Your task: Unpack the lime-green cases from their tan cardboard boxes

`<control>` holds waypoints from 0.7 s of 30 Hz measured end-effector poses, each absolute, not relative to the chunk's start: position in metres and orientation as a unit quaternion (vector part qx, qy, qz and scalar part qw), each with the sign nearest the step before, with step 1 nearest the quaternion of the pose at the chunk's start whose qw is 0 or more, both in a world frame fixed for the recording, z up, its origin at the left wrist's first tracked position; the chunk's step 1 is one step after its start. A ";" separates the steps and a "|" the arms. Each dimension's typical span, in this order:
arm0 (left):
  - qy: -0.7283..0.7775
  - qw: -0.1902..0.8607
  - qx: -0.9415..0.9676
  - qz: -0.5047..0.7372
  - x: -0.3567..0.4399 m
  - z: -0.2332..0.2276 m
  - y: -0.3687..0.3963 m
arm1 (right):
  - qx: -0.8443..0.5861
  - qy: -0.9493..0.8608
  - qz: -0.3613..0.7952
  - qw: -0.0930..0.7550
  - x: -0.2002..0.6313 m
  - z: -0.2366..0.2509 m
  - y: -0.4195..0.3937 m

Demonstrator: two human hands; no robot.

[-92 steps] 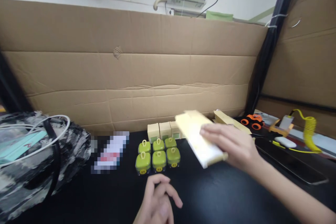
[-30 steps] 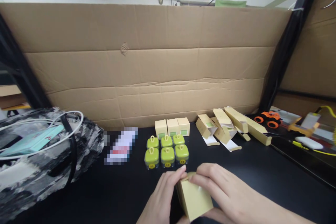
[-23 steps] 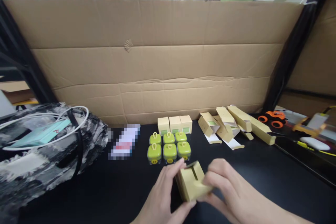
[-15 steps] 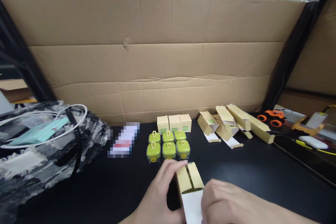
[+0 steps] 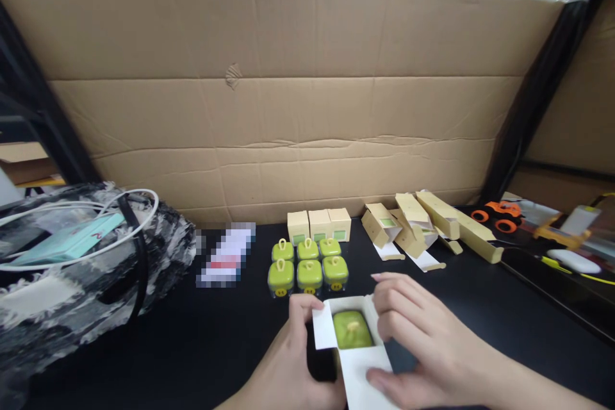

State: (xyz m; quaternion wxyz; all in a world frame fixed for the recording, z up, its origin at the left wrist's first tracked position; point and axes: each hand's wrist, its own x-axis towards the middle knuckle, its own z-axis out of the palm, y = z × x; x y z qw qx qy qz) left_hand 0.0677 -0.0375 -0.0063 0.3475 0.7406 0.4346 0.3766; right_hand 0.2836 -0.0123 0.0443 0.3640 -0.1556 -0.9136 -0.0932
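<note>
My left hand is wrapped round the left side of a small cardboard box, fingertips at its left flap. The box's top is open, its white inner flaps folded outward. Inside sits a green-lidded container with a small pale loop on top. At the box's right edge is my right hand, its thumb on the long white front flap and its fingers spread by the right flap. Beyond the box stand several matching green-lidded containers in two rows, with yellow labels on the front ones.
Three small closed boxes stand against the cardboard wall. Several opened boxes lie to the right, near an orange toy car. A black-and-white ragged bag with a white cable is on the left.
The box's top flaps have been opened outward, bringing the green-lidded container inside into view. My right hand has loosened from a closed grip at the front flap, fingers now spread.
</note>
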 end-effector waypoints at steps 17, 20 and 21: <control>0.405 0.614 0.570 0.367 0.069 0.017 -0.048 | -0.249 -0.516 0.786 0.231 0.278 0.030 -0.016; 0.411 0.702 0.448 0.371 0.074 0.007 -0.043 | -0.223 -0.410 0.869 0.163 0.272 0.025 -0.019; 0.408 0.714 0.422 0.381 0.076 0.004 -0.040 | -0.211 -0.399 0.880 0.150 0.270 0.026 -0.019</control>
